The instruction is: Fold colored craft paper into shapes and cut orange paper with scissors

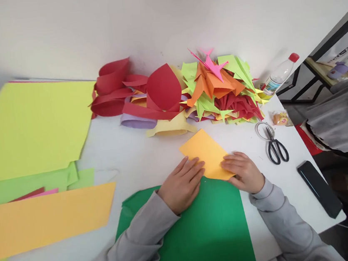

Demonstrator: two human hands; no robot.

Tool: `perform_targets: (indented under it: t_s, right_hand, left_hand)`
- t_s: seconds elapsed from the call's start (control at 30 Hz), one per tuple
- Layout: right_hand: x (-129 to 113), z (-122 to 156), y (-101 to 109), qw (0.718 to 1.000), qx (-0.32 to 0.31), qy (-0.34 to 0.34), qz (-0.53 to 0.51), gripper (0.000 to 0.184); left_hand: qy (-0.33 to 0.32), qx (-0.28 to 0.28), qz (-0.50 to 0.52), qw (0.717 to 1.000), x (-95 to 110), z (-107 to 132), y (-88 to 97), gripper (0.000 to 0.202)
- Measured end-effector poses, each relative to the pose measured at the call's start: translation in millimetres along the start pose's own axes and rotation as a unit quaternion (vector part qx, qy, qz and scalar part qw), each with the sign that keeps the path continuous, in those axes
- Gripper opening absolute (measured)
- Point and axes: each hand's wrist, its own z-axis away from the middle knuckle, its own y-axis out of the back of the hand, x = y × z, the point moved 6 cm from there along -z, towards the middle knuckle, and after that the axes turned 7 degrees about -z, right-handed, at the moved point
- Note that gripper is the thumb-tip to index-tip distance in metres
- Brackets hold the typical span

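Observation:
A yellow-orange piece of paper (208, 154) lies at an angle over the far edge of a green sheet (204, 227). My left hand (183, 184) rests flat, its fingertips on the left edge of the yellow-orange paper and its palm over the green sheet. At the paper's right corner, my right hand (243, 170) has its fingers on top and the thumb by the lower edge, pinching it. Whether the paper is folded double I cannot tell.
Large yellow-green sheets (35, 125) and an orange strip (46, 220) lie left. Curled red paper pieces (163, 87) and a pile of folded paper shapes (219, 87) stand along the wall. Scissors (274, 146), a black phone (320, 189), a bottle (277, 77) and a snack packet (280, 118) are right.

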Motion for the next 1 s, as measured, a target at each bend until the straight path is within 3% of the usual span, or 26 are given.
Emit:
perform_targets:
  t_s: [0.2,0.37,0.57,1.0]
  right_hand:
    - [1.8,-7.3,7.7,0.988,0.093,-0.123,-0.014,0.019]
    - [13.0,-11.7,5.6,0.963,0.155,-0.218,0.033,0.024]
    - [19.0,-10.3,0.4,0.956,0.144,-0.237,0.101,0.019]
    - [20.5,-14.5,-3.4,0.964,0.104,-0.232,0.075,0.014]
  left_hand:
    - [0.005,0.028,0.013,1.000,10.8,3.7,3.9,0.031]
    - [0.016,0.020,0.040,0.999,13.3,1.7,8.1,0.031]
    - [0.030,0.018,0.047,0.998,13.6,3.4,7.8,0.032]
    - [0.121,-0.044,0.033,0.991,24.2,3.3,1.8,0.040]
